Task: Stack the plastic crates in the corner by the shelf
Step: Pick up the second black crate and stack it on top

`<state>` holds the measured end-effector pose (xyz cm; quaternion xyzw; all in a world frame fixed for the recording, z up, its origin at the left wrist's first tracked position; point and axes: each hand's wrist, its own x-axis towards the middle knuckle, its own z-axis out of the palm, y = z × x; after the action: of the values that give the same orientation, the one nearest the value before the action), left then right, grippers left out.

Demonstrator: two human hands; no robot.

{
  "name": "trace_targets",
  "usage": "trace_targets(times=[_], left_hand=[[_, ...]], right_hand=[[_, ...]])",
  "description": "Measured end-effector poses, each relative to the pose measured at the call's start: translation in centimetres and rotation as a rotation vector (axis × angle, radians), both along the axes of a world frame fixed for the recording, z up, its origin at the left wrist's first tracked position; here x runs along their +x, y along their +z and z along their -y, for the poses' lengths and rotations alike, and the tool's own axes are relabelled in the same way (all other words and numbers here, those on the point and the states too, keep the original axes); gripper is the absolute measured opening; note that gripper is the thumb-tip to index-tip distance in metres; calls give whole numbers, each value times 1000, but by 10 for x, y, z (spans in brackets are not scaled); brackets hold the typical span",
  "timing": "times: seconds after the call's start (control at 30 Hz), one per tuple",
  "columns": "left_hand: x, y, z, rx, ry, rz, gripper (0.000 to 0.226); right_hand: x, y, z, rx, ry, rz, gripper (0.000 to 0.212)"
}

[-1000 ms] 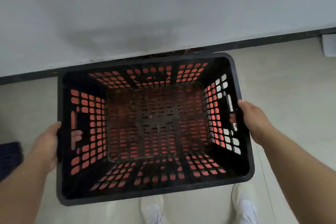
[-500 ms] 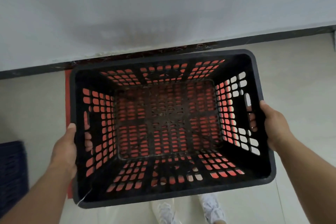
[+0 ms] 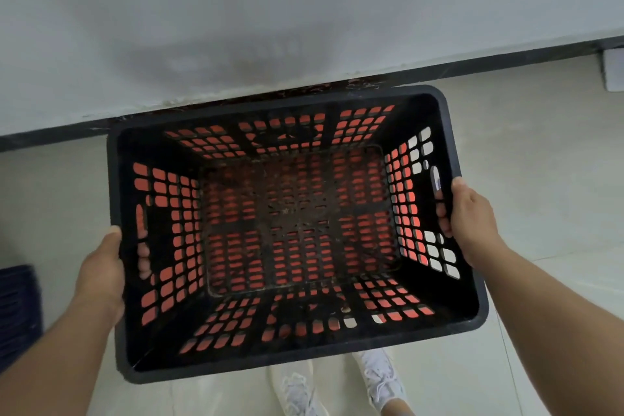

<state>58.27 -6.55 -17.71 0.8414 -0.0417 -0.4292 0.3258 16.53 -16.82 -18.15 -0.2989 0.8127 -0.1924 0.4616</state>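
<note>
A black perforated plastic crate [image 3: 297, 361] fills the middle of the head view, seen from above with its inside empty. My left hand [image 3: 101, 273] grips its left handle slot, fingers showing through the slot. My right hand [image 3: 472, 216] grips the right handle slot the same way. Through the crate's holes shows a red crate [image 3: 162, 189] right beneath it; whether the black one rests in it I cannot tell. Both stand close against the wall.
A white wall with a dark skirting strip [image 3: 44, 137] runs just behind the crates. A dark blue crate [image 3: 17, 311] sits on the floor at the left edge. A white object [image 3: 613, 69] stands by the wall at far right. My white shoes [image 3: 378, 378] are below the crate.
The black crate has shifted slightly right and lined up over the red crate; the red edge that showed at its left half a second ago is now covered. Both hands keep their grip.
</note>
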Motion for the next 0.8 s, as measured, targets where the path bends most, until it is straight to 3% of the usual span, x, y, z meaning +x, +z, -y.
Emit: trace_targets(times=[0.27, 0.8], left_hand=[[14, 54, -34, -39, 62, -50, 35], [17, 269, -175, -111, 465, -70, 43]], right_hand=[[9, 64, -3, 23, 20, 45, 39], [82, 276, 5, 46, 408, 46, 41]])
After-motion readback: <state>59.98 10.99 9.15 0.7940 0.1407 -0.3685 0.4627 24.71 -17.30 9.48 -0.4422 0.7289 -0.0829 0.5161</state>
